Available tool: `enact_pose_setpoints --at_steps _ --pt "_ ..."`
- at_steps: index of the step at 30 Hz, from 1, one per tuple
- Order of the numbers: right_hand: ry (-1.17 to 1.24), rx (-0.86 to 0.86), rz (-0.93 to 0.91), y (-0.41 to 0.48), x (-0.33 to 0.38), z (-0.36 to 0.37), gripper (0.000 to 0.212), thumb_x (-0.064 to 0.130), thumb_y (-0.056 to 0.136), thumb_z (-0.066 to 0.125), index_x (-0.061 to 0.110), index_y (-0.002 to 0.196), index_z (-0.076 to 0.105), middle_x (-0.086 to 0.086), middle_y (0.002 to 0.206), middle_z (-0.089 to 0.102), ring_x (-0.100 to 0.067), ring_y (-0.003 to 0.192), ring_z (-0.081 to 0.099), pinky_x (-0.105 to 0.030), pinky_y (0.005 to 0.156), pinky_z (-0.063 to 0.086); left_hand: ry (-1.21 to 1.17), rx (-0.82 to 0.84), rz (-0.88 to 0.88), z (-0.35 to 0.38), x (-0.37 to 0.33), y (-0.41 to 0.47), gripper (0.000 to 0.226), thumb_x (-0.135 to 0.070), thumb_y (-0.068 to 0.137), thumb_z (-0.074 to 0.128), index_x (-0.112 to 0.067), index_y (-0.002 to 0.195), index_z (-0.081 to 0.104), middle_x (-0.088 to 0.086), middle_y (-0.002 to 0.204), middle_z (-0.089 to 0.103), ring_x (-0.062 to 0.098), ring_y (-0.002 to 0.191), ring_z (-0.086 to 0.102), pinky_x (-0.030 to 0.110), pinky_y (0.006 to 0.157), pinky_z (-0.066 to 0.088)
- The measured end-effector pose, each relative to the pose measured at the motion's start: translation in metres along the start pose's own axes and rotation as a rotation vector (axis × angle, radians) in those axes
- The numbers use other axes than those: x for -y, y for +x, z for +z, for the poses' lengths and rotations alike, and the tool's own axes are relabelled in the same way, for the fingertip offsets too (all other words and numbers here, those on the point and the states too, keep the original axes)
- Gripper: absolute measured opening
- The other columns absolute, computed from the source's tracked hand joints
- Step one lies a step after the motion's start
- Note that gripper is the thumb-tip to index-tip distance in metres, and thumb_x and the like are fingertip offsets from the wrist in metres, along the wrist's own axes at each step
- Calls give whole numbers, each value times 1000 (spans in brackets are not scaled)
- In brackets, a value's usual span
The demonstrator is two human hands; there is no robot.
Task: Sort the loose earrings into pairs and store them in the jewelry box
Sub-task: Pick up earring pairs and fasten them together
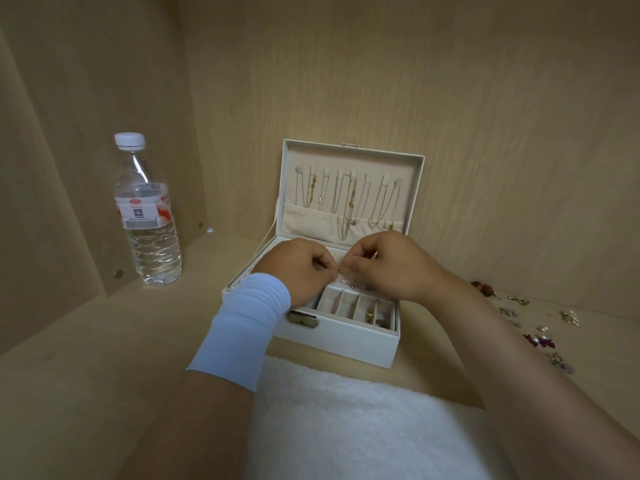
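A white jewelry box [346, 344] stands open on the wooden shelf, its lid upright with several necklaces [349, 199] hanging inside. My left hand [298, 268] and my right hand [388, 265] are both over the box's tray, fingers curled, fingertips close together and pinching something tiny that I cannot make out. Small sparkling earrings [344, 281] lie on the tray just below my fingertips. The front compartments [356, 306] hold a gold piece [370, 314]. Loose earrings [533, 323] lie scattered on the shelf to the right.
A clear water bottle [147, 216] stands at the left near the side wall. A white fluffy towel [346, 420] lies in front of the box. Wooden walls close in the shelf at the back and the left.
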State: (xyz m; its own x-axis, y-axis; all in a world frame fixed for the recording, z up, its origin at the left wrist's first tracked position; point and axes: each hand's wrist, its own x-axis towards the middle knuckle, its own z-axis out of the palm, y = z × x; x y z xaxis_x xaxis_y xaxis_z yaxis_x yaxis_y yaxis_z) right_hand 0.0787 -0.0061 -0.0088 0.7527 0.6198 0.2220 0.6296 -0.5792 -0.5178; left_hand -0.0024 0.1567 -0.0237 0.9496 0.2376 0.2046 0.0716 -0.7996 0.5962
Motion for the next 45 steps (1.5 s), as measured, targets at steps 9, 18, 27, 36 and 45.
enact_pose_setpoints --at_steps 9,18,27,36,45 --pt "147 -54 79 -38 -33 -58 15 24 93 68 15 84 76 9 65 70 0 56 62 -27 64 52 -61 -183 189 14 -30 -8 12 -25 87 65 -37 91 68 -21 89 62 1 83 51 23 78 42" --pt "-40 120 184 -94 -106 -99 15 14 84 73 28 82 78 12 73 72 1 51 59 -22 58 50 111 128 378 84 -128 -11 15 -23 88 62 -32 91 72 -20 78 59 2 73 53 26 83 50" --pt "-155 328 209 -98 -125 -90 16 15 70 83 26 82 80 10 75 75 -3 71 66 -28 79 56 234 402 252 128 -143 -5 22 -25 89 55 -31 95 75 -9 102 71 13 97 63 26 93 49" --pt "-134 372 204 -97 -128 -82 18 22 67 88 31 81 80 17 72 74 -3 75 67 -31 85 56 170 394 308 139 -127 -2 8 -29 82 74 -27 90 77 -12 82 64 1 74 55 16 76 44" --pt "-143 288 194 -97 -123 -78 7 24 78 80 31 78 78 16 74 69 0 77 63 -25 76 53 158 278 282 134 -129 -6 13 -19 88 60 -21 77 68 -10 73 60 13 80 62 26 78 52"
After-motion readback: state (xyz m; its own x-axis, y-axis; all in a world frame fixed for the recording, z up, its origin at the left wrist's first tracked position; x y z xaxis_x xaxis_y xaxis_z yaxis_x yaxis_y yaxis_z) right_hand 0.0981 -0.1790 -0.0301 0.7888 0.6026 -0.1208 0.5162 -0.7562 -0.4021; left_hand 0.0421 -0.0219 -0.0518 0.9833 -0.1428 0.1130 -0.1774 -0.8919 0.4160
